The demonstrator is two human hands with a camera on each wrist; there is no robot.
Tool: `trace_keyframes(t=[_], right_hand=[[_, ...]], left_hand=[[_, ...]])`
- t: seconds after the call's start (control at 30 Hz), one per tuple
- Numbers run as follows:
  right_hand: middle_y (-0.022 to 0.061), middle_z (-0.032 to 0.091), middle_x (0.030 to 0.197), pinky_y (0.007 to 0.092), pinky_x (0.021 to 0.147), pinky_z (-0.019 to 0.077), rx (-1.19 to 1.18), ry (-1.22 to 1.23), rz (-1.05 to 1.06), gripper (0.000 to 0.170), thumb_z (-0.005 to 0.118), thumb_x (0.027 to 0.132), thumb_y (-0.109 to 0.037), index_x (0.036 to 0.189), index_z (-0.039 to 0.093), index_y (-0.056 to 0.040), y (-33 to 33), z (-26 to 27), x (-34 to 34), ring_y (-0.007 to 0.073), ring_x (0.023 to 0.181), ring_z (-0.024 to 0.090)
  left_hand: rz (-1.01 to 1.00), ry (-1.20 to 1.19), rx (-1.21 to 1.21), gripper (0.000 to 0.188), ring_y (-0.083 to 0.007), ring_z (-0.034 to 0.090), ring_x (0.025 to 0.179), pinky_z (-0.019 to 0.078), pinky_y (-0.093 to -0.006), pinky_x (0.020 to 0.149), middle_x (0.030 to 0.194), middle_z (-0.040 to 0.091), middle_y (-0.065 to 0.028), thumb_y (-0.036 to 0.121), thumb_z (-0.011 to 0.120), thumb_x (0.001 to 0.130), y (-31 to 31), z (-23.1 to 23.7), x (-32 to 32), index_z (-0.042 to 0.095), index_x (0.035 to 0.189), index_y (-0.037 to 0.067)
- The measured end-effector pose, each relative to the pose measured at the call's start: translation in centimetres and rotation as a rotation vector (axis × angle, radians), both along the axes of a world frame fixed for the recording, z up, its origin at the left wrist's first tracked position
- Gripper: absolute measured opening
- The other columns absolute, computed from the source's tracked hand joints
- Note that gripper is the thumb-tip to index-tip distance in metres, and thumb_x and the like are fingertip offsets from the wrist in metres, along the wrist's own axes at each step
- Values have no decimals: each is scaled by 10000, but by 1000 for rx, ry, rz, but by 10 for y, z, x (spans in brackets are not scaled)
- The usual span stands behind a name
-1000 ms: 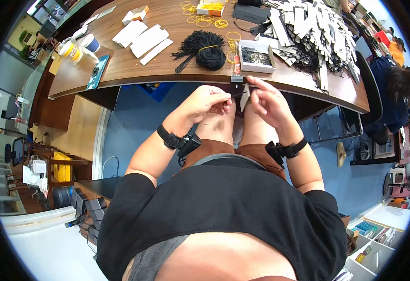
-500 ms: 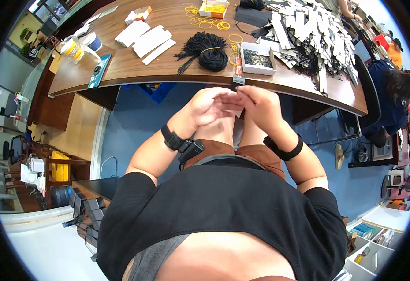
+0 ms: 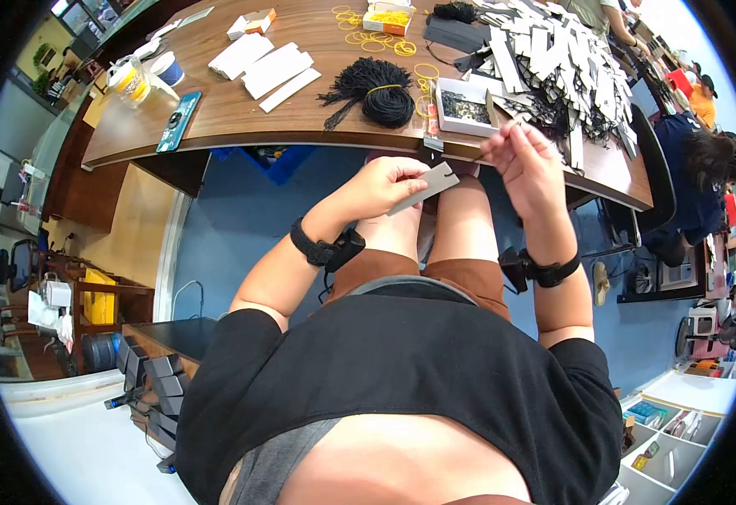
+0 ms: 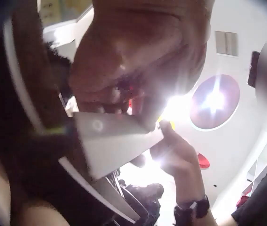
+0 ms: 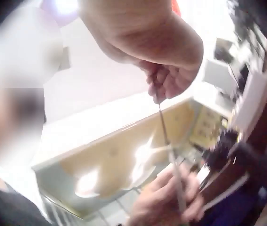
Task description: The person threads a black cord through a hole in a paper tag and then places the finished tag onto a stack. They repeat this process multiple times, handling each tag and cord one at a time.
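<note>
My left hand (image 3: 385, 187) pinches a flat pale grey card tag (image 3: 435, 183) over my lap, just in front of the table edge. A dark slot or loop shows near the tag's far end. To its right, my right hand (image 3: 529, 168) is raised, with thumb and fingertips together. In the right wrist view those fingertips pinch a thin dark cord (image 5: 164, 125), which runs straight down to the tag (image 5: 178, 188) in the left hand. The tag's broad pale face (image 4: 117, 143) shows below the left fingers in the left wrist view.
On the table (image 3: 174, 156) lie a bundle of black cords (image 3: 385, 105), an open white box of small dark pieces (image 3: 465, 108), yellow rubber bands (image 3: 376, 42), white card strips (image 3: 275, 71) and a big heap of corded tags (image 3: 545, 67). A metal clip (image 3: 433, 145) sits at the table edge.
The hands were close together at the table edge, overlapping half a second ago. Now the right hand has moved away to the right, and the tag lies face up in the left hand.
</note>
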State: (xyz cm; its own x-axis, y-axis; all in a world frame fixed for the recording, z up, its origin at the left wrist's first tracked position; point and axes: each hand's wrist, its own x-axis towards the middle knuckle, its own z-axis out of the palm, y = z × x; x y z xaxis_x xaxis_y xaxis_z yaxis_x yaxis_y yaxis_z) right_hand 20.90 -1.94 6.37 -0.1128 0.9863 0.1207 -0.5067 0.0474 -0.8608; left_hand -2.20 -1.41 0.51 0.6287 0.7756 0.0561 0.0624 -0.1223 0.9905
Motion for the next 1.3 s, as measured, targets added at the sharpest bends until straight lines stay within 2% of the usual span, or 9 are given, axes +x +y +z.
trace_keyframes(t=[0.07,0.1,0.27,0.37,0.5,0.67,1.1,1.2,1.3], right_hand=[[18,554,711,198,578,386,81,48,97,166,491,931,-138,907,576,3,1,-23,6,75,605,481],[-4,506,695,194,535,329,56,-433,-11,168,503,926,-146,945,580,1,-7,-27,8,50,559,398],[98,620,785,293,640,464,112,-1181,231,178,665,800,-165,863,645,0,-38,-26,-12,146,713,589],[79,587,755,295,681,451,381,-1083,28,152,671,767,-136,774,630,10,-14,-30,9,176,746,570],[2,591,786,235,684,393,86,-695,-309,196,619,826,-216,870,631,-25,46,7,59,73,731,497],[168,560,1101,333,890,390,388,-1153,-930,473,634,828,-287,1189,534,2,115,-8,94,231,978,513],[115,571,1021,340,878,416,604,-897,-538,193,583,777,2,962,619,-41,17,-42,-10,259,987,533],[82,594,887,248,679,451,529,-829,-484,128,581,823,-20,943,626,-15,3,-41,-18,150,736,559],[49,616,823,228,607,443,344,-685,-287,234,605,852,-97,1069,597,-7,3,-53,-29,87,629,516]], left_hand=[[9,89,131,215,-99,559,718,458,-249,658,819,600,-32,131,550,887,-6,14,-2,604,1041,-10],[19,126,264,190,-113,567,633,470,-265,611,758,599,-55,89,559,860,-8,9,0,620,1016,1],[1,213,219,196,-185,602,624,480,-300,612,765,627,-113,89,600,809,-26,20,7,637,985,12],[267,92,438,196,-178,602,783,482,-298,728,862,633,-104,87,627,800,-14,18,-8,637,974,-3],[653,326,710,175,-252,587,823,461,-337,745,863,619,-130,130,623,784,37,38,-62,637,874,-19],[1101,1076,836,250,-347,492,1018,443,-442,833,1028,565,-157,187,645,762,90,9,-121,624,943,17],[1005,1149,490,287,-374,575,924,463,-437,784,966,601,-236,220,600,735,104,14,-148,645,874,-27],[1135,999,783,298,-324,584,836,469,-390,752,895,602,-205,245,626,729,93,13,-142,637,859,-24],[852,491,560,307,-306,570,844,462,-376,759,895,578,-176,242,702,679,50,45,-86,624,840,-7]])
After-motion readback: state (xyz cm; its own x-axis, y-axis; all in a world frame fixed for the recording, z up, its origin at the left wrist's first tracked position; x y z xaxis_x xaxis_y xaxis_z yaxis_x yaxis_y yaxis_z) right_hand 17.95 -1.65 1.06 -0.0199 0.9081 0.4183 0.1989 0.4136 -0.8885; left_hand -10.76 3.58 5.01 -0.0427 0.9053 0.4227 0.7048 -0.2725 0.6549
